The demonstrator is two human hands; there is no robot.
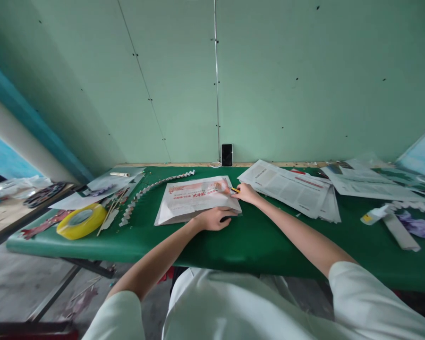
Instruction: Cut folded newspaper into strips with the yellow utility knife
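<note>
A folded newspaper sheet (184, 198) with red headline print lies in the middle of the green table, its near edge slightly raised. My left hand (215, 219) is at this near edge, fingers curled over the paper toward its right corner and thumb below them. Beyond the right side of the same sheet, my right hand (247, 193) is closed around a thin yellow-and-dark tool (235, 190), which points left over the print. Whether this is a pencil or a craft knife cannot be made out.
More newspaper sheets (286, 189) lie to the right. A phone (227, 155) leans on the wall. A zigzag folded-paper strip (141, 193), wooden sticks (111, 212) and a yellow tape roll (97, 221) are on the left. A glue bottle (374, 215) and purple crumpled paper (416, 225) lie far right.
</note>
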